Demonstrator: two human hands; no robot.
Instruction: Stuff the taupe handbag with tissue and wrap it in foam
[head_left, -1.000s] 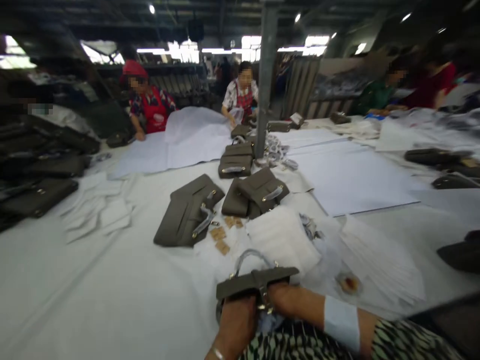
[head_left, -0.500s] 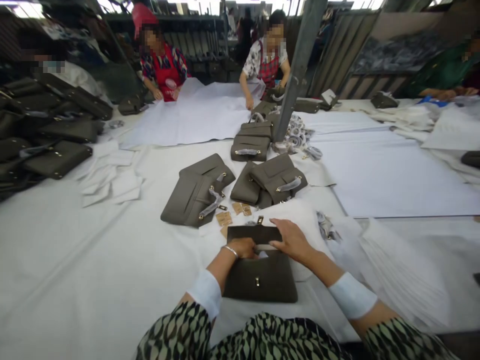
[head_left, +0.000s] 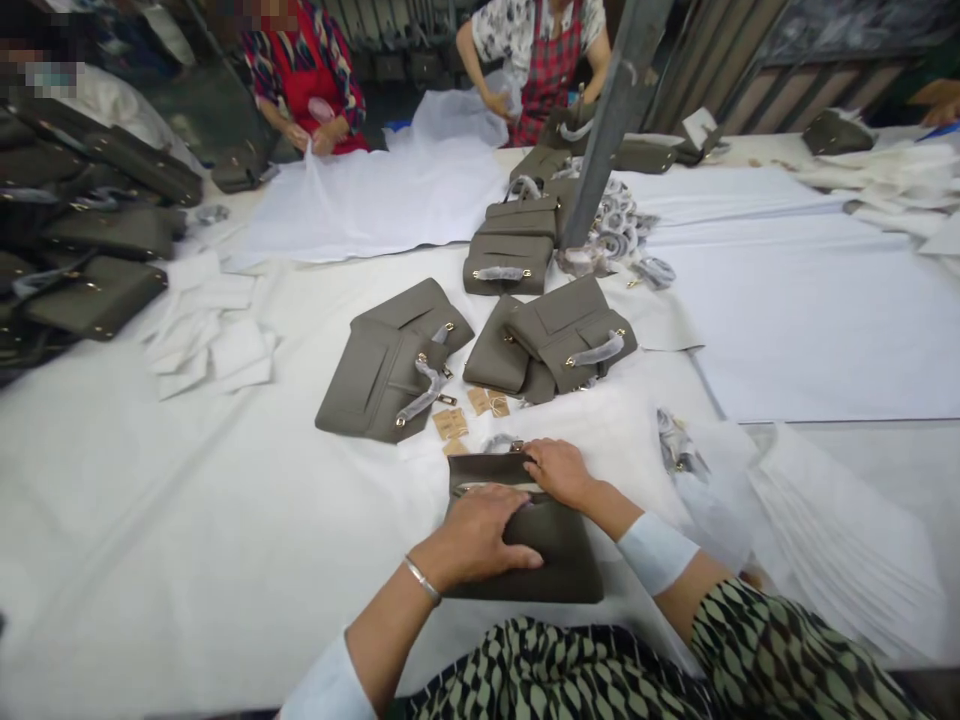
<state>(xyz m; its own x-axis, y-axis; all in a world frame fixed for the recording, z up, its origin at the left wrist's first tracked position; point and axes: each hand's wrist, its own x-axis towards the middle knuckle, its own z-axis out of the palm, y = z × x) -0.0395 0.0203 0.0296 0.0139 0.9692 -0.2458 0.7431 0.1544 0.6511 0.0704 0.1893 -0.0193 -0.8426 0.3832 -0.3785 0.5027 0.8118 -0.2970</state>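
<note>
On a white table, the grey handbag (head_left: 525, 530) that stood upright a second ago now lies flat near the person, left hand (head_left: 480, 535) pressed open on its front, right hand (head_left: 559, 470) closing the flap at its far edge

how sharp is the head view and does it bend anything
Head view: both hands, left hand and right hand, and the grey bag are crisp; the metal post leans and the table edges bow, wide-lens distortion; even soft light, no glare.
</note>
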